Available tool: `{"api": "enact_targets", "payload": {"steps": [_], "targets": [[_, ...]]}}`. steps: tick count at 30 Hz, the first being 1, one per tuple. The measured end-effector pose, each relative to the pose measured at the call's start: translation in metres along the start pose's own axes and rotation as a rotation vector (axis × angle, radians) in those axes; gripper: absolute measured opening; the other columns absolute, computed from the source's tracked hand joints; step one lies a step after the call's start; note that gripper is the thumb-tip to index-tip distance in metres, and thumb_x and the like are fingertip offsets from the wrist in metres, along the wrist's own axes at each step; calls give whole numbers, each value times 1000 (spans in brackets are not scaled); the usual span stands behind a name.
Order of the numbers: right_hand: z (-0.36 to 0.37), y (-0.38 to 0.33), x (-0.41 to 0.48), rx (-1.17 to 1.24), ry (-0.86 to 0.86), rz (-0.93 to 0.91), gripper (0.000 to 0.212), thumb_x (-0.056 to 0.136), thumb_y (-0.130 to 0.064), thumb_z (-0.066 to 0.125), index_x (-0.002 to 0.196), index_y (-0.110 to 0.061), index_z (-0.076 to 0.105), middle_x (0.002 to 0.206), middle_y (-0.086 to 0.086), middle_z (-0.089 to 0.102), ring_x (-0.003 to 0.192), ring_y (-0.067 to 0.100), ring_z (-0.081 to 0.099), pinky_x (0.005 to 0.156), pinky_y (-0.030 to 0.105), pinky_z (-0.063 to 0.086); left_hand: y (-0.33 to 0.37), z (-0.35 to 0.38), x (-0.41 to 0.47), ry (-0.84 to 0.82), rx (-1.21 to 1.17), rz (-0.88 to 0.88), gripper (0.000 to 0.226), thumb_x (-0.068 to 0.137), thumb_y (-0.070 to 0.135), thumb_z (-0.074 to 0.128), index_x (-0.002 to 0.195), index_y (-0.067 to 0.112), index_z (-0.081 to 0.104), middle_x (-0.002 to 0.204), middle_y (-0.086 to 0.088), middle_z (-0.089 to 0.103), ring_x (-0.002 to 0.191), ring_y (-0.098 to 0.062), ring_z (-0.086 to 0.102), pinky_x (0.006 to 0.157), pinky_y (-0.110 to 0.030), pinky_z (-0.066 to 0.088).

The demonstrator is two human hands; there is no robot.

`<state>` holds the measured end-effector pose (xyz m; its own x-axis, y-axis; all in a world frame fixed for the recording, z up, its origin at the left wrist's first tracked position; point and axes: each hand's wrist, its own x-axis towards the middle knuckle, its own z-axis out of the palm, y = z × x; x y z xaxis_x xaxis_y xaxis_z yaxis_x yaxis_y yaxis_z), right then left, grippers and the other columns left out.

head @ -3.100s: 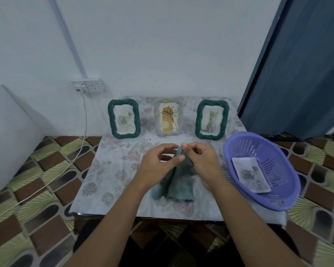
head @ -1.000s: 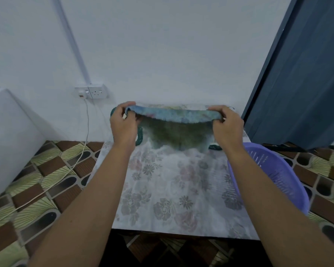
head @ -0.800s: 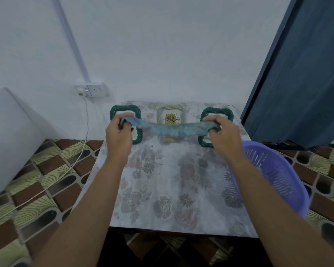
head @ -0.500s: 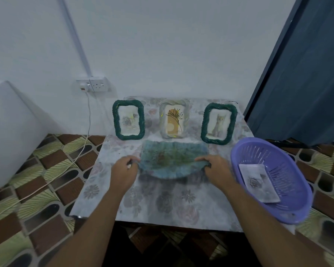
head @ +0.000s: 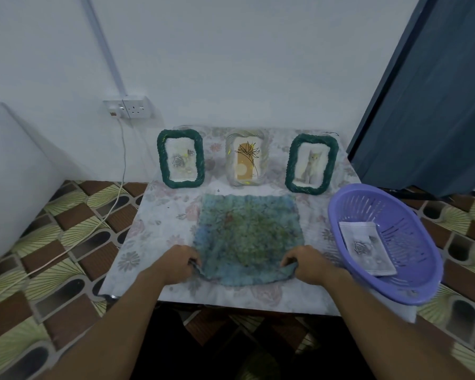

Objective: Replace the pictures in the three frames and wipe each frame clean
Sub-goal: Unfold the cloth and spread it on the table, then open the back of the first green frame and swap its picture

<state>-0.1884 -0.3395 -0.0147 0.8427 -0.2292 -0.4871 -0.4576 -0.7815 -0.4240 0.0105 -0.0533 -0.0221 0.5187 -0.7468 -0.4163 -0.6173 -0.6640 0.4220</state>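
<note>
A blue-green cloth (head: 247, 237) lies spread flat on the floral table (head: 154, 229). My left hand (head: 177, 263) pinches its near left corner and my right hand (head: 309, 263) pinches its near right corner. Three frames stand upright at the back: a green woven frame (head: 180, 159) with a rose picture, a pale frame (head: 246, 161) with a yellow flower drawing, and a green woven frame (head: 311, 163) with a cat picture.
A purple plastic basket (head: 395, 209) sits at the table's right edge with loose pictures (head: 366, 249) inside. A wall socket (head: 128, 107) with a white cable hangs left of the table. A dark blue door stands at the right. Tiled floor surrounds the table.
Both hands held the cloth stretched up in front of the frames, then brought it down toward me. It now lies spread flat on the table.
</note>
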Motion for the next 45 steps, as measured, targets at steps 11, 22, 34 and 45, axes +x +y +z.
{"api": "enact_targets", "payload": {"steps": [11,22,34,45], "targets": [[-9,-51,18,152,-59,-81,18,98,-32,55,85,-24,64,88,-2,64,79,16,56,79,39,47,23,-12,12,57,-101,25,25,91,29,48,80,19,69,71,-1,60,59,-18,51,62,-34,50],[-25,-172,96,833,269,-158,19,96,-11,54,108,-21,65,100,-7,61,93,10,58,78,23,48,20,-68,55,619,-616,-150,22,90,7,57,100,20,71,96,0,70,89,-16,63,77,-26,49],[-31,-221,206,894,259,67,69,85,-16,61,147,-16,30,147,5,37,118,19,44,95,34,43,-74,-113,128,669,-682,-511,54,91,9,57,142,1,40,141,-19,48,125,-34,48,104,-39,43],[-49,-223,236,959,164,-5,62,83,5,48,135,-29,43,106,-14,58,103,17,56,78,28,46,-97,-116,155,689,-716,-410,38,96,3,48,134,10,53,127,-7,61,116,-28,56,101,-45,47]]}}
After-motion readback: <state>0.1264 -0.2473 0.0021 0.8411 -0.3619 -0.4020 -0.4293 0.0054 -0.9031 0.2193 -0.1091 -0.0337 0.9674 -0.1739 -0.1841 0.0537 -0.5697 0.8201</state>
